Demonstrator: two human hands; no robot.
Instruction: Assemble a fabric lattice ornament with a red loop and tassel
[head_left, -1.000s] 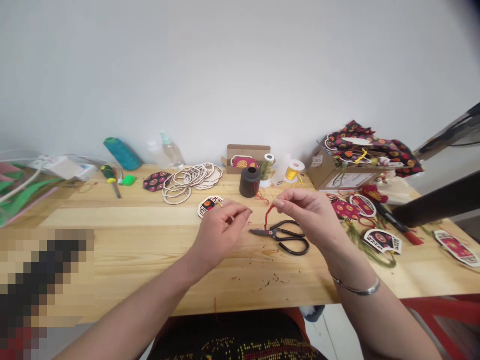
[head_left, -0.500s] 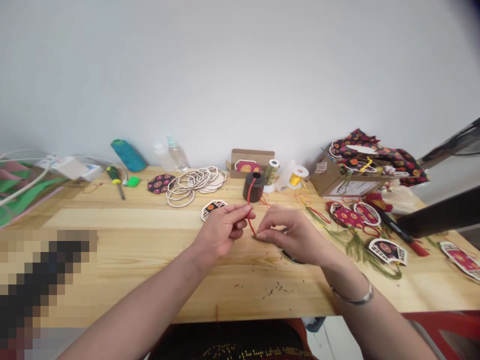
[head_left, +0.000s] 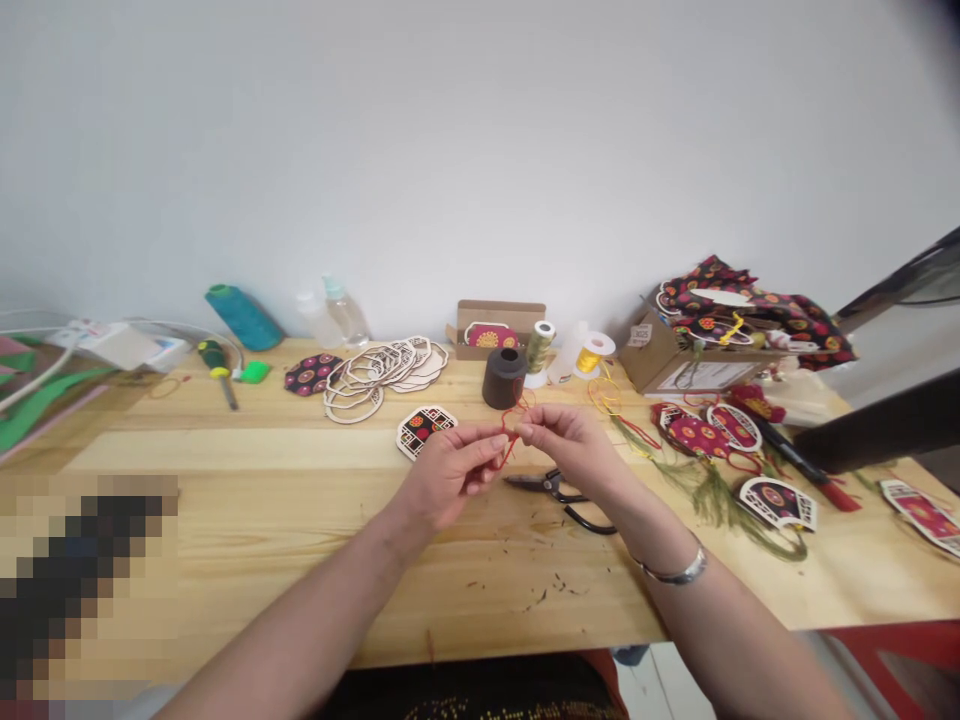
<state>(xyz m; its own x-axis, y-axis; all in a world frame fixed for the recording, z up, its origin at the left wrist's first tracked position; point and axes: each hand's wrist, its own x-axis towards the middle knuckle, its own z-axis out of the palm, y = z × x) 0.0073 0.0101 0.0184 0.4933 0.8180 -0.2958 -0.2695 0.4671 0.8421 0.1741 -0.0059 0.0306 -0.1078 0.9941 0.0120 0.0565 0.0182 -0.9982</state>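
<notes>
"Cord (head_left: 508, 455), red: where?"

"Raised above table (head_left: 262, 520), on the near side of the black spool (head_left: 504, 380), strung between left hand (head_left: 459, 465) and right hand (head_left: 566, 437)."

"State of each?"

"Left: thumb and forefinger pinching the cord, other fingers curled under. Right: thumb and forefinger pressed together on the cord as well, tips just beside the left ones."

"Step in hand?"

"Fingertip work on the cord, perhaps looping or knotting; my reading, too fine to settle. Next move seems to call for a firm left pinch and a small, measured pull from the right, so the strand neither slips nor twists."

"Close by?"

"Scissors (head_left: 553, 485), nearer than the spool and a little to its right, partly behind the right hand. Framed ornament (head_left: 426, 432), nearer and left of the spool, just beside the left hand."

"Unclear?"

"Both cord ends. Any crossing, hidden by fingers. Fine red thread (head_left: 519, 396) at the spool's right flank: cannot tell whether it joins the cord. Red-centred ornament (head_left: 922, 512), far right of the spool, runs out of view. Pixelated patch (head_left: 82, 590), far left and nearer than the spool, blocks what lies there."
</notes>
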